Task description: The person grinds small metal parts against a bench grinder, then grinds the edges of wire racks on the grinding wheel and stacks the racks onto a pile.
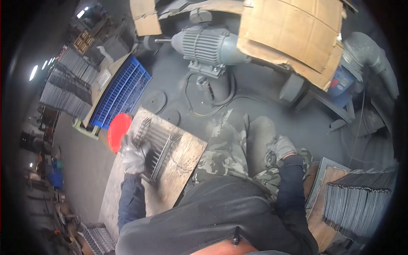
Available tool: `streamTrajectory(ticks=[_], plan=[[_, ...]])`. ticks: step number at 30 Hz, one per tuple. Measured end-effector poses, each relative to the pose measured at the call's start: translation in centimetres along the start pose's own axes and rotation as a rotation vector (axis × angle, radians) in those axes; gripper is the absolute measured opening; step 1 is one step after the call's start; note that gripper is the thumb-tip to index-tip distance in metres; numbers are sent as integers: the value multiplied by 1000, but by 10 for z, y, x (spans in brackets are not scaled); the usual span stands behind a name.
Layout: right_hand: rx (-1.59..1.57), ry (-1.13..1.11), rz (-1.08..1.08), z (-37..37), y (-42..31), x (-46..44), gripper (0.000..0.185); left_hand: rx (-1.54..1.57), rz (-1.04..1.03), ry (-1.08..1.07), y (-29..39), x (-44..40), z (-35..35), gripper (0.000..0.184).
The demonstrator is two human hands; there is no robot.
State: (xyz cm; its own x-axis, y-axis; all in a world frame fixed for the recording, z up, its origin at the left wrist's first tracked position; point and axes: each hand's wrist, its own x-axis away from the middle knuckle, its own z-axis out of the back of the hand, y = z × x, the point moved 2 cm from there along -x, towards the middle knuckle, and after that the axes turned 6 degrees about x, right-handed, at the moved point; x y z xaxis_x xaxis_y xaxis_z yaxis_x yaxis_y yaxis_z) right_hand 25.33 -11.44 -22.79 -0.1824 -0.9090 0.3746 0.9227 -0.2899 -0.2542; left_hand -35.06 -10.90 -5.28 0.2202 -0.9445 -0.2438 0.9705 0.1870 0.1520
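My left hand [134, 155], in a grey glove, is at the left side of a dark metal grate [160, 155] with parallel bars. Its fingers seem closed on the grate's edge, though blur softens the detail. Beneath the grate lies a worn wooden board [180, 163]. A red round disc [119, 131] shows just beyond my left fingers. Over by my knee, my right hand [281, 148], also gloved, is held with its fingers curled. Whatever those fingers may hold is hidden.
A motor [202, 44] stands ahead, near cardboard [293, 32]. A blue slatted crate [123, 91] and stacked metal grates [66, 91] are to the left. On the right, a stack of thin metal pieces [355, 204] sits on a board. A cable [199, 114] runs over the floor.
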Motion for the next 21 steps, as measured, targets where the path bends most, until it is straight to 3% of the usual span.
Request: streamTrajectory(ticks=[1,4,8,11,18,21], plan=[[62,-9,-2,4,-6,0,65,-66,114,132,1,-7,7,83],[-8,-45,-44,1,-11,-1,64,-41,327,-327,-88,-32,-36,74],[-48,-24,-50,3,-13,-3,64,-25,335,-230,-153,-55,-77,71],[-149,39,-20,-6,-8,-7,63,165,431,-101,-138,-46,-70,66],[-228,140,-81,19,-27,12,61,109,435,154,-59,-29,13,55],[-385,197,-56,38,-39,21,61,183,457,44,-75,-44,13,57]])
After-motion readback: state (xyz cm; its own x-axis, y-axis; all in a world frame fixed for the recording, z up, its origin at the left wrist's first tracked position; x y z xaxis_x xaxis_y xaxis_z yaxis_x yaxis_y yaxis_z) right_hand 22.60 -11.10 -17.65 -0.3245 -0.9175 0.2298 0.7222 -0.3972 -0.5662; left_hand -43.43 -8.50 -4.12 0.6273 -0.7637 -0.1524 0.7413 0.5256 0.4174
